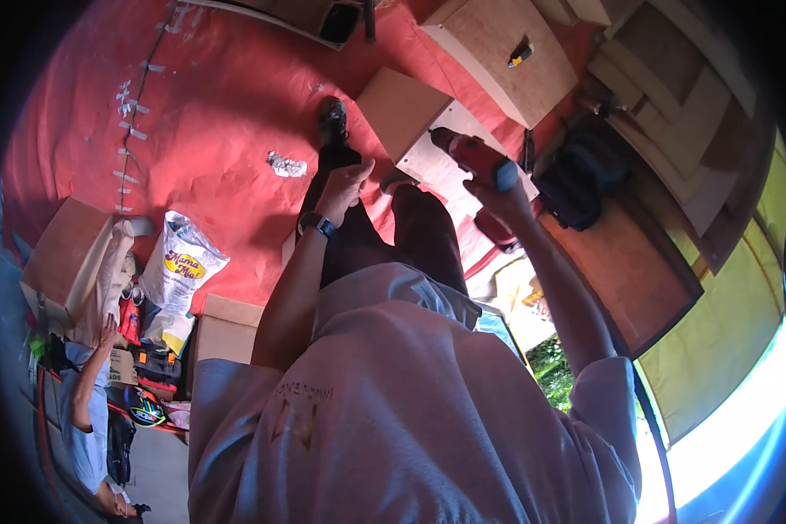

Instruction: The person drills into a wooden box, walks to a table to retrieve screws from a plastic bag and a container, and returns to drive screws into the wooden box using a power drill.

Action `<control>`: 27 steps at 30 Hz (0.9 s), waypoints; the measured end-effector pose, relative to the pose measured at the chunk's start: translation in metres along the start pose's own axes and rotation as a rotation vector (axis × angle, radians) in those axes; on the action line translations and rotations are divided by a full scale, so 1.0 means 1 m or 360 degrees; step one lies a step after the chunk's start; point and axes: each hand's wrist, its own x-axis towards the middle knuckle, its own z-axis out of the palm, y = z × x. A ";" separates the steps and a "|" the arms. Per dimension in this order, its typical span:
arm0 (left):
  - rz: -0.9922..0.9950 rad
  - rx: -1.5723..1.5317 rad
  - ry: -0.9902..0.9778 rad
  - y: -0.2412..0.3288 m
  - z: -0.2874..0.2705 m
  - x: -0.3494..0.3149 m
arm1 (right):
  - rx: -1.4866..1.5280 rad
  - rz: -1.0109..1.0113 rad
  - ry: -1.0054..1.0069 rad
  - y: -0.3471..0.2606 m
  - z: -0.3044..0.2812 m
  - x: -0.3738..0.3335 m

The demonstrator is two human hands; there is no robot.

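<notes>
My right hand (499, 199) is wrapped round the handle of a red and black cordless drill (473, 157) with a teal end. The drill's nose points left and touches or nearly touches the pale face of a wooden box (403, 112); I cannot tell which. Small dark dots mark that face. Over my left leg, my left hand (345, 188) is closed, fingers curled and thumb up; whatever it may hold is hidden. A dark watch sits on that wrist.
Behind the box stands a larger wooden box (520, 65) with a yellow and black tool on top. Wood panels (672, 113) lean at right near a dark bag (581, 179). At left are a white sack (182, 262), a carton (65, 258) and another person's arm (87, 384). Red sheeting (227, 113) covers the floor.
</notes>
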 end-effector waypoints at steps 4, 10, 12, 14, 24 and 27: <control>0.0208 0.0162 0.0085 -0.011 0.003 0.012 | 0.0342 0.0320 -0.0027 -0.048 0.029 -0.030; 0.0468 0.0750 0.0169 -0.013 0.012 0.037 | 0.1186 0.0995 -0.0082 -0.072 0.036 -0.036; 0.0541 0.0991 0.0236 -0.010 0.018 0.041 | 0.1426 0.1032 -0.0072 -0.077 0.038 -0.037; 0.0550 0.1018 0.0237 -0.008 0.023 0.047 | 0.1321 0.0970 -0.0092 -0.079 0.036 -0.038; 0.0672 0.1268 0.0323 -0.013 0.032 0.075 | -0.0788 -0.0204 -0.0075 -0.074 0.009 -0.032; 0.0645 0.1234 0.0269 -0.018 0.032 0.072 | -0.0876 -0.0350 -0.0169 -0.068 -0.009 -0.021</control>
